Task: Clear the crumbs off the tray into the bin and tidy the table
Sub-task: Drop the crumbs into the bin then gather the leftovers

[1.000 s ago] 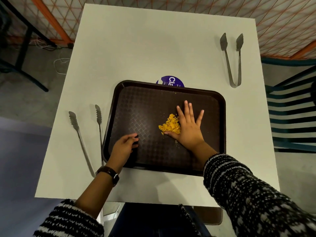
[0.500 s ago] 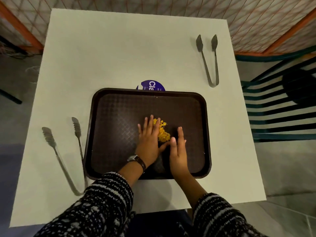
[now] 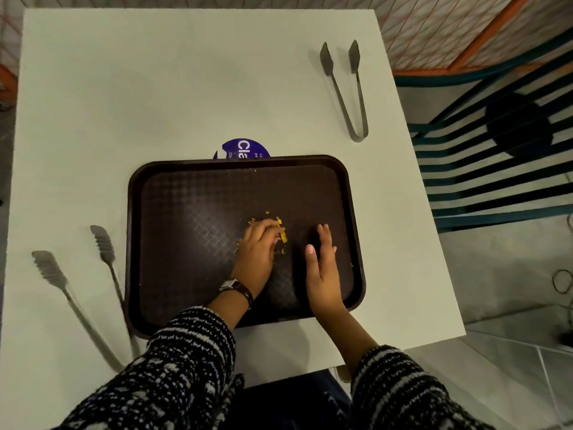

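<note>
A dark brown tray (image 3: 186, 218) lies on the white table (image 3: 173, 88) in front of me. My left hand (image 3: 259, 249) is on the tray's middle with its fingers curled over a heap of yellow crumbs (image 3: 281, 231); most of the heap is hidden under the fingers, and a few loose bits lie around them. My right hand (image 3: 322, 262) stands on its edge just right of the crumbs, fingers straight, a small gap from the left hand. No bin is in view.
One pair of metal tongs (image 3: 344, 88) lies at the table's far right, another pair (image 3: 77, 290) left of the tray. A blue round sticker (image 3: 243, 148) peeks out behind the tray. A slatted dark chair (image 3: 496, 156) stands to the right.
My left hand moved from the tray's left rim onto the crumbs and curled its fingers over them. My right hand slid off the heap to its right side and turned on edge.
</note>
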`<state>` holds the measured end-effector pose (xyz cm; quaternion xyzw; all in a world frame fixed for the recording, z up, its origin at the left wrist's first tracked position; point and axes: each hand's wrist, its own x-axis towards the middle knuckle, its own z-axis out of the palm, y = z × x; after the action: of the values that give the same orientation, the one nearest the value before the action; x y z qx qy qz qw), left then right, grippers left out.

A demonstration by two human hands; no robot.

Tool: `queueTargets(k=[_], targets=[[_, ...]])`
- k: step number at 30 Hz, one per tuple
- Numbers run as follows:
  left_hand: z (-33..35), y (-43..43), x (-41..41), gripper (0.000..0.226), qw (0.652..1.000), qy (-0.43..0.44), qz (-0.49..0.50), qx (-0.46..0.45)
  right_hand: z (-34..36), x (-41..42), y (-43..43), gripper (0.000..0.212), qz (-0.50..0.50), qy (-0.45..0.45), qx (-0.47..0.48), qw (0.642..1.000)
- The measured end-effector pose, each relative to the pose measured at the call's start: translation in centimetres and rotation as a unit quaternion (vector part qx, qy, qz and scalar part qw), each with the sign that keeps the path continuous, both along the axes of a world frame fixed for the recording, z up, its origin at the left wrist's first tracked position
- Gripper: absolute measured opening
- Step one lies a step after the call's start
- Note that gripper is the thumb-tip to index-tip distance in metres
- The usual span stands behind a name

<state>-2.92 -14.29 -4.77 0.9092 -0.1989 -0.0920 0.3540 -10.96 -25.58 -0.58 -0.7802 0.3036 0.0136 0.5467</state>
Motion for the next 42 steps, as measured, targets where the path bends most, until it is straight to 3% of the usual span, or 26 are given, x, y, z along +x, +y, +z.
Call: queueTargets(k=[4,8,9,10,12,13,15,19,28,35,42], targets=[[0.6,-0.1,0.1,0.024,0.999,0.013,0.03,-0.019,-0.5,0.2,0.4,0.052,0.049,0.004,-0.034,0.998],[2.3,-0.1,0.6,0.024,0.97,0.096,0.182,-0.134,-1.2,1.2,0.8,0.051,0.13,-0.012,-0.099,0.987],[2.9,0.2,0.9,0.024,0.938,0.16,0.244,-0.187,-1.5,1.7,0.9,0.054,0.15,-0.012,-0.116,0.982],[3.5,0.7,1.2,0.024,0.886,0.239,0.301,-0.26,-1.7,2.2,1.0,0.057,0.167,-0.012,-0.132,0.977],[4.4,1.8,1.7,0.028,0.751,0.356,0.364,-0.42,-2.3,3.1,1.3,0.068,0.197,-0.01,-0.169,0.966],[4.8,2.6,1.8,0.031,0.704,0.381,0.375,-0.467,-2.6,3.5,1.7,0.074,0.214,-0.01,-0.191,0.958],[5.5,4.1,1.9,0.036,0.648,0.417,0.369,-0.52,-3.2,4.2,2.6,0.082,0.242,-0.014,-0.227,0.943],[6.4,6.2,1.6,0.036,0.578,0.468,0.367,-0.558,-3.7,5.3,4.6,0.079,0.277,-0.029,-0.266,0.923],[6.4,8.0,0.5,0.04,0.536,0.479,0.369,-0.589,-5.1,5.9,6.9,0.04,0.328,-0.113,-0.25,0.904],[6.3,8.6,0.2,0.037,0.527,0.489,0.359,-0.595,-5.2,5.6,6.6,0.034,0.261,-0.171,-0.222,0.924],[6.9,8.8,0.0,0.033,0.519,0.488,0.359,-0.602,-3.6,6.2,6.2,0.036,0.212,-0.143,-0.172,0.951]])
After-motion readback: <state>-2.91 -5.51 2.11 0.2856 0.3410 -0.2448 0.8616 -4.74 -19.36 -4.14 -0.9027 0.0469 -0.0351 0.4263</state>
